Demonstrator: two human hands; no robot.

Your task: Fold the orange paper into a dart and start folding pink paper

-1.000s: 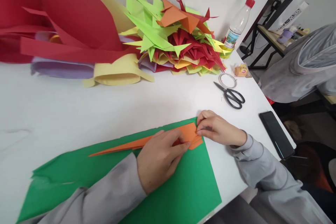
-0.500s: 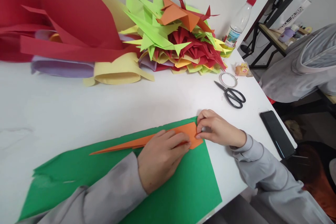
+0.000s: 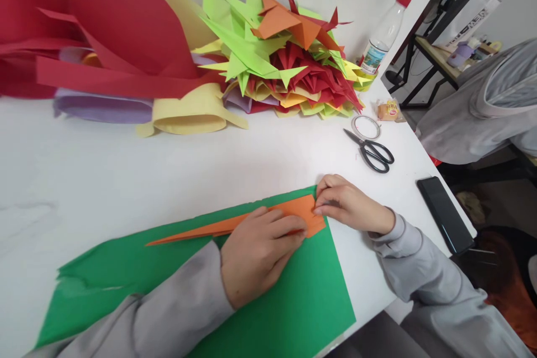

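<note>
A long, pointed orange folded paper [image 3: 218,228] lies on a green paper sheet [image 3: 293,307] near the table's front edge. My left hand [image 3: 258,251] lies across the orange paper with its fingers pressed down on it. My right hand [image 3: 350,206] pinches the wide right end of the same orange paper with curled fingers. Both arms wear grey sleeves.
A heap of folded paper shapes [image 3: 277,56] in green, red, orange and yellow sits at the back. Loose red, yellow and lilac sheets [image 3: 113,56] lie to its left. Black scissors [image 3: 371,151], a tape ring [image 3: 366,126], a bottle [image 3: 384,33] and a phone [image 3: 444,213] are on the right.
My right fingers have shifted slightly along the orange paper's right end. The left hand stays pressed in place.
</note>
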